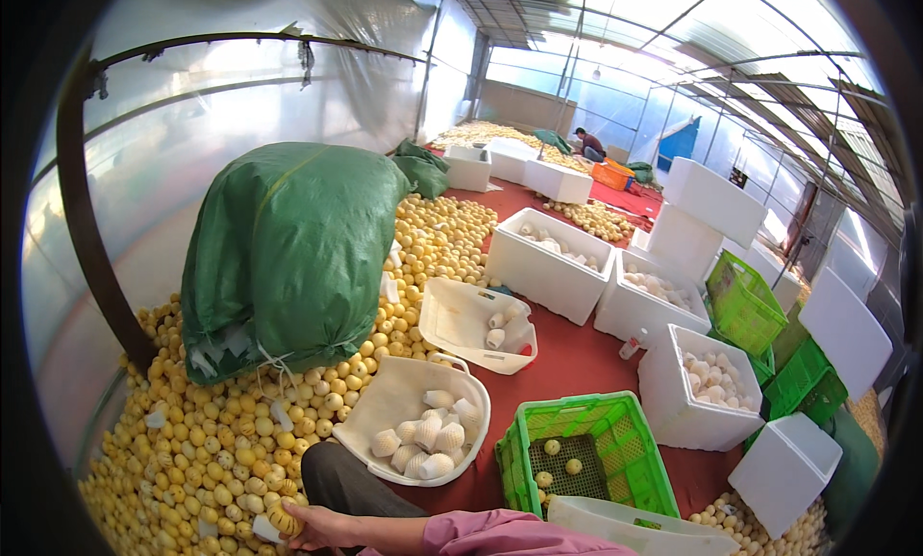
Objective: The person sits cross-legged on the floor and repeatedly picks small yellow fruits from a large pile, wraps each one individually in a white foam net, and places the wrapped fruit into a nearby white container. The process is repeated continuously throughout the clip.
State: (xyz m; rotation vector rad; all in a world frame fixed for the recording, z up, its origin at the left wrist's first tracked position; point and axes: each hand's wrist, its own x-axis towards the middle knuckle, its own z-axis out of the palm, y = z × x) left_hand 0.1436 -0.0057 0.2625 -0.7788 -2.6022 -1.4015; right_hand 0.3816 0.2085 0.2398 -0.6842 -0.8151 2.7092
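Note:
A hand in a pink sleeve reaches in from the bottom right; whether it is my left or my right is hard to tell, but it extends leftward across my knee, so I take it as my right hand (317, 526). Its fingers hold a yellow fruit with dark stripes (283, 518), beside a white foam net sleeve (265, 528). The heap of yellow round fruits (216, 455) lies around it. Near my knee stands a white plastic basket (368, 404) with several fruits in foam nets (427, 433). My left hand is out of view.
A large green woven sack (288, 246) rests on the heap. Another white basket (461, 304) lies beyond. To the right are a green crate (634, 455) with several fruits and white foam boxes (555, 289) on red flooring (562, 354). Another person (591, 146) crouches far back.

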